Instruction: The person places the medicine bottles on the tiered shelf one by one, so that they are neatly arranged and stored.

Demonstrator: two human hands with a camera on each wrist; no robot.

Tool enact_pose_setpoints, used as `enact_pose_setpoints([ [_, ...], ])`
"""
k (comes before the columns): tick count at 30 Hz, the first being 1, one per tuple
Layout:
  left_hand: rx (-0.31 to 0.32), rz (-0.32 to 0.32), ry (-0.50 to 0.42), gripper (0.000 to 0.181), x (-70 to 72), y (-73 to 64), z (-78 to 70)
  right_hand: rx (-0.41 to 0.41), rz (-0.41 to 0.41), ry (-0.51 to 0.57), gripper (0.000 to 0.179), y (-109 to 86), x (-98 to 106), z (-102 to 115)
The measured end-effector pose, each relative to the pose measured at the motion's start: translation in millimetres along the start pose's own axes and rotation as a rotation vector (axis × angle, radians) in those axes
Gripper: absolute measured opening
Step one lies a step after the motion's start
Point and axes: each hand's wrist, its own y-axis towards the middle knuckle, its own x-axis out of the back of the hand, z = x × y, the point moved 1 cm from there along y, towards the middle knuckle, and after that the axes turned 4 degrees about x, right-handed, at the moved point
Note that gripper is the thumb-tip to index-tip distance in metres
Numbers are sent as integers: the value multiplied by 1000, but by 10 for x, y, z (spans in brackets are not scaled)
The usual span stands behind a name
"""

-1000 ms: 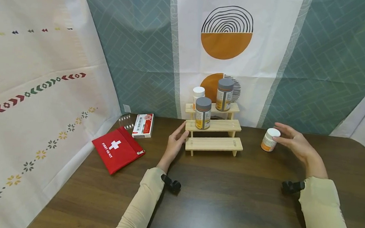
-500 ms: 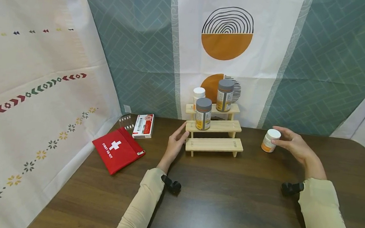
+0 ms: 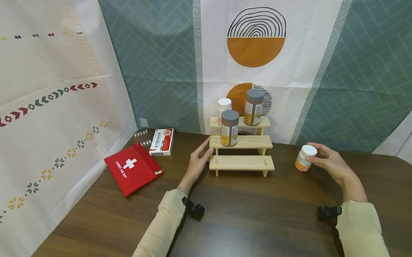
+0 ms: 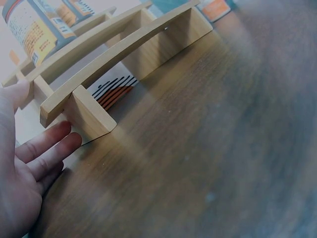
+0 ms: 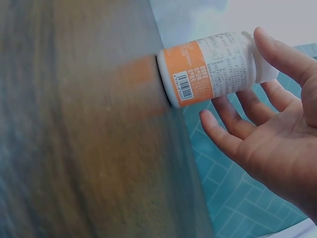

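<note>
My left hand (image 3: 197,162) rests at the left end of a small three-step wooden stand (image 3: 241,162). In the left wrist view, the left thumb lies against the middle step's end, and the loosely extended fingers (image 4: 53,148) are beside the lowest step's leg. To the right, my right hand (image 3: 328,161) pinches a small white pill bottle (image 3: 302,162) with an orange label band. The thumb is on one side near the white cap (image 5: 265,67), with fingers around the far side. The bottle stands upright on the table, its base at the tabletop in the right wrist view.
On the stand are a grey-lidded jar (image 3: 229,132) on the middle step, another grey-lidded jar (image 3: 253,108) and a white bottle (image 3: 224,105) on top. At left lie a red first aid pouch (image 3: 131,169), a medicine box (image 3: 161,142) and a clear blister pack (image 3: 142,137).
My right hand's fingers have come down slightly and closer around the pill bottle's cap. The left hand and the stand have stayed where they were.
</note>
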Motion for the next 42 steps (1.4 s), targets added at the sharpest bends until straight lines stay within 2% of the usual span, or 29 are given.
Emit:
enact_pose_setpoints([
  [4, 2, -4, 2, 48, 0, 1, -1, -9, -3, -15, 56, 7, 3, -9],
  [11, 5, -9, 8, 49, -2, 1, -2, 2, 8, 46, 65, 9, -7, -8],
  [17, 3, -1, -1, 50, 4, 9, 7, 9, 11, 37, 68, -2, -29, 4],
  [21, 12, 22, -13, 51, 18, -50, -126, 16, 2, 35, 66, 10, -31, -7],
  [25, 6, 17, -12, 49, 12, -47, -109, 10, -4, 21, 65, 21, -39, -6],
  [28, 5, 0, -9, 48, 3, 14, 15, 2, -7, 10, 66, 20, -48, 14],
  [42, 15, 6, -1, 49, 0, 12, 6, -14, -30, -3, 63, 41, -72, 5],
])
